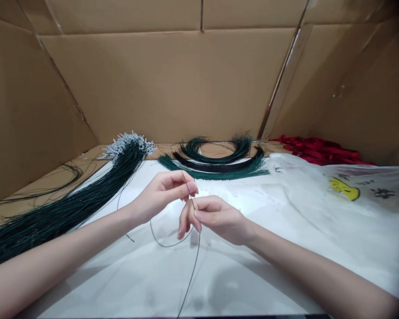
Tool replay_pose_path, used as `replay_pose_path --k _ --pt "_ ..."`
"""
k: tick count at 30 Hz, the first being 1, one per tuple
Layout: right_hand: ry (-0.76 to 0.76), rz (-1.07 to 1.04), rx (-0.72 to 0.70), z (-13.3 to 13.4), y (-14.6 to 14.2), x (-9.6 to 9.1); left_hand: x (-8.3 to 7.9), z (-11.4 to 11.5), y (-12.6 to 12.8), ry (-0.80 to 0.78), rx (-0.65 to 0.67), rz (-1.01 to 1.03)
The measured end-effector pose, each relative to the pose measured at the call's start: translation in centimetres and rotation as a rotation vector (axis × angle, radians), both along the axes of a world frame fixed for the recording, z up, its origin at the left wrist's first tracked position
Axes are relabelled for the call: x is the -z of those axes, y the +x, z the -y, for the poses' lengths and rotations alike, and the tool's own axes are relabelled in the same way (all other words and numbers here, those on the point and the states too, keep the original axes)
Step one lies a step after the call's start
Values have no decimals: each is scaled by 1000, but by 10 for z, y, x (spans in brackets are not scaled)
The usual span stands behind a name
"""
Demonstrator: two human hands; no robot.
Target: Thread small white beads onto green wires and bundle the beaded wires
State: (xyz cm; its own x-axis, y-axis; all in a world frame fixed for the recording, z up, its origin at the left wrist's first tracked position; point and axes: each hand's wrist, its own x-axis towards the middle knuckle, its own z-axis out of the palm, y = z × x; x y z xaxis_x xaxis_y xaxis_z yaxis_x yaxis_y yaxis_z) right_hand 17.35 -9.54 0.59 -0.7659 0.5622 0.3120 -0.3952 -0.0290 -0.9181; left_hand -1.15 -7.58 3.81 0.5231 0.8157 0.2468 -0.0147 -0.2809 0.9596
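A thin dark cord (pixel 194 267) runs between my two hands near the middle of the view. My left hand (pixel 164 192) pinches it between thumb and fingers, with a small pale bit at the fingertips too small to make out. Just below and to the right, my right hand (pixel 217 217) pinches the same cord between thumb and index finger, its other fingers curled down. One length hangs toward the front edge, and a loop of cord (pixel 166 246) curves below the left hand. Beneath both hands lies a white sheet (pixel 146 283).
At left lies a long bundle of dark green cords (pixel 86 201) with whitish beaded ends (pixel 128 146). Curved bundles of green and black cords (pixel 216 166) lie behind my hands. Red ribbon (pixel 319 150) and a clear plastic bag (pixel 319 204) are at right. Cardboard walls (pixel 153 79) surround the table.
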Motion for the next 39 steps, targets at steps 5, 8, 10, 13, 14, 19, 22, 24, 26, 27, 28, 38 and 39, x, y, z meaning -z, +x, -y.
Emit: replay_pose_path --k 5,8,10,13,14,19,22,24,26,27,28,38,39 --pt "51 -4 92 3 3 -2 0 -2 -4 29 -131 107" --pt "69 -2 90 4 3 0 -1 -2 -3 36 -153 137" --pt "76 7 83 5 3 2 -1 -1 -2 45 -148 123" --pt "65 33 69 5 1 2 -2 1 0 54 -141 121" --pt "60 40 64 5 1 2 -2 2 0 55 -141 124" --pt "43 44 56 4 0 5 -3 2 2 73 -139 125" --pt "40 51 46 4 -1 7 -4 2 3 94 -139 115" --pt "24 59 62 5 -1 8 -4 2 3 108 -141 107" --pt "-20 38 116 6 -2 8 -5 2 3 128 -146 101" --pt "-49 16 154 7 -3 7 -5 2 2 138 -148 99" --pt "-74 -6 193 7 -4 6 -6 2 2 145 -151 96" --pt "3 16 482 9 -6 2 0 9 5 256 -173 7" --pt "2 16 472 9 -6 2 1 8 5 268 -177 -4"
